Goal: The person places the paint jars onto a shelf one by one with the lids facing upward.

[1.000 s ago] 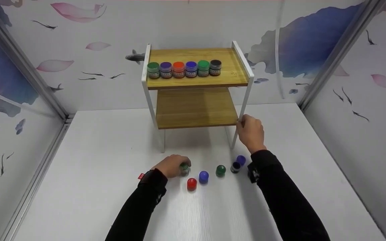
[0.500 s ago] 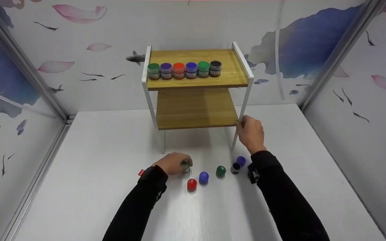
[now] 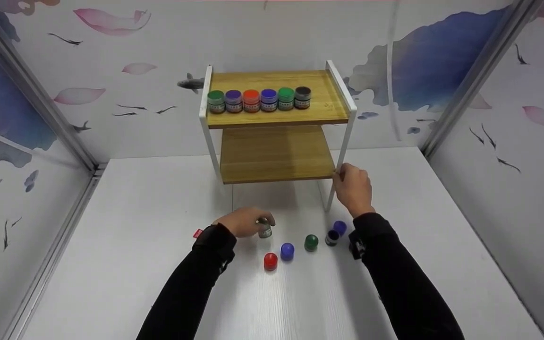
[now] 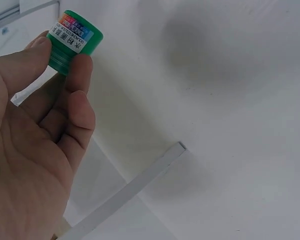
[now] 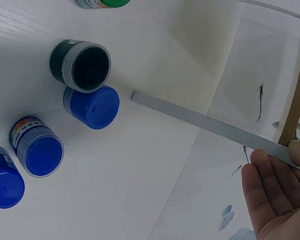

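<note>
My left hand (image 3: 243, 222) pinches a small green paint jar (image 3: 265, 230) in front of the shelf; the left wrist view shows the green jar (image 4: 74, 39) between thumb and fingers. With my right hand (image 3: 354, 189) I grip the white right leg of the two-tier shelf beside its lower wooden board (image 3: 276, 153); the right wrist view shows thumb and fingers round that leg (image 5: 205, 122). On the upper board (image 3: 272, 78) several jars stand in a row, from a dark green jar (image 3: 216, 101) to a black jar (image 3: 302, 97).
Loose jars are on the white table (image 3: 135, 226): a red jar (image 3: 270, 261), a blue jar (image 3: 287, 251), a green jar (image 3: 311, 242), and a dark jar (image 3: 332, 237) against another blue jar (image 3: 340, 227). Printed walls (image 3: 272, 33) enclose the table.
My left hand has lifted the green jar and moved a little toward the shelf. The right hand stays on the shelf leg.
</note>
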A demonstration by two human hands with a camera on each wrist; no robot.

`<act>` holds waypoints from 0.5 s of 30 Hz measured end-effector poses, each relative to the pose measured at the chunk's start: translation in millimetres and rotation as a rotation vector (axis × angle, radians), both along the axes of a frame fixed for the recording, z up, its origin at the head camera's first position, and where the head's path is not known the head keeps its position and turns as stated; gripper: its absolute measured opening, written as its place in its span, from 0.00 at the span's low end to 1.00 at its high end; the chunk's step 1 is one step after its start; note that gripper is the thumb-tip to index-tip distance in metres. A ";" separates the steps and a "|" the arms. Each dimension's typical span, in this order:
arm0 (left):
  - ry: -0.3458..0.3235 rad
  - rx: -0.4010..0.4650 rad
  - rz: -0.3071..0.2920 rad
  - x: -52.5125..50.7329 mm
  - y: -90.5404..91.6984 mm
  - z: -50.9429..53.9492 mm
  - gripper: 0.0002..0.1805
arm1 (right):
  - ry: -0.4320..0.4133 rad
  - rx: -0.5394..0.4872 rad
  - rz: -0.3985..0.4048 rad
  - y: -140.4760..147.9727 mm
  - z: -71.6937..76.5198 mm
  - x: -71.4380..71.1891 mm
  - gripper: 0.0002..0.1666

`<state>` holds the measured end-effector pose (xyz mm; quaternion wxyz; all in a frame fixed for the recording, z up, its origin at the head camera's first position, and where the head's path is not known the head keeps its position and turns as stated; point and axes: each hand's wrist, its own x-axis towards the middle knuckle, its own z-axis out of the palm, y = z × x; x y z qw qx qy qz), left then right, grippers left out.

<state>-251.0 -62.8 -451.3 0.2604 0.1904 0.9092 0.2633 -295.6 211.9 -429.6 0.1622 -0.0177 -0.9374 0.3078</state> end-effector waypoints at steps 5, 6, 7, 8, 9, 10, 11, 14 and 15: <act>0.007 0.006 -0.014 -2.4 3.7 12.1 0.14 | 0.012 -0.001 0.006 0.5 -0.8 0.2 0.09; 0.009 0.004 -0.021 -3.0 4.7 13.8 0.14 | 0.012 0.001 0.007 0.6 -1.0 0.4 0.09; 0.017 0.000 -0.030 -3.4 5.8 15.6 0.14 | 0.010 0.002 0.007 0.5 -1.3 0.6 0.10; 0.021 0.000 -0.039 -3.8 6.8 17.2 0.14 | 0.009 0.005 0.007 0.4 -1.5 0.7 0.10; 0.028 -0.005 -0.049 -4.1 8.1 18.8 0.13 | 0.008 0.008 0.008 0.4 -1.6 0.9 0.10; 0.033 -0.009 -0.058 -4.3 9.4 20.5 0.13 | 0.008 0.010 0.009 0.3 -1.4 1.1 0.11; 0.027 -0.011 -0.062 -4.4 10.8 22.2 0.14 | 0.007 0.012 0.007 0.1 -1.0 1.3 0.11; 0.020 -0.007 -0.075 -4.2 14.5 28.9 0.14 | -0.001 0.013 0.008 -0.1 0.0 1.3 0.12; 0.021 -0.008 -0.079 -3.8 15.7 31.8 0.14 | -0.004 0.012 0.009 -0.2 0.4 1.3 0.12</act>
